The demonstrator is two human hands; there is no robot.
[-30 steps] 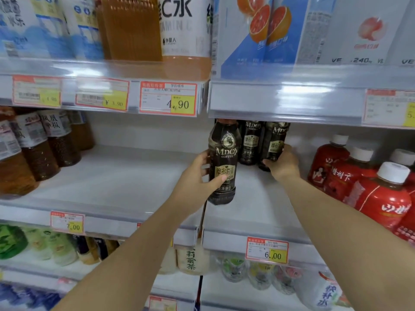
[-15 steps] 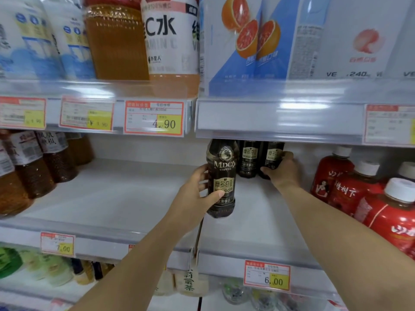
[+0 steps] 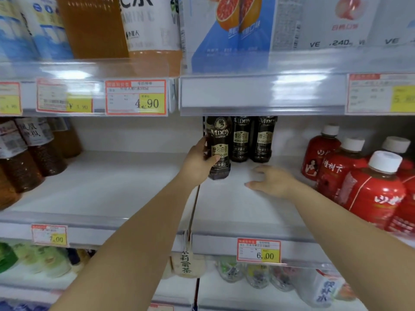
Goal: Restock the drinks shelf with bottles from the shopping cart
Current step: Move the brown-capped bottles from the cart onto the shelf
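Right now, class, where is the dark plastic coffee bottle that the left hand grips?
Head view, mid-frame: the dark plastic coffee bottle is at the white middle shelf, in the left hand, just left of two matching bottles at the back.

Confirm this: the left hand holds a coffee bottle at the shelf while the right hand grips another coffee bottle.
Wrong on the right hand: the head view shows it open, gripping nothing, in front of the two back bottles. The left hand does hold a coffee bottle at the shelf.

White shelving (image 3: 112, 187), pale back wall (image 3: 139, 133)
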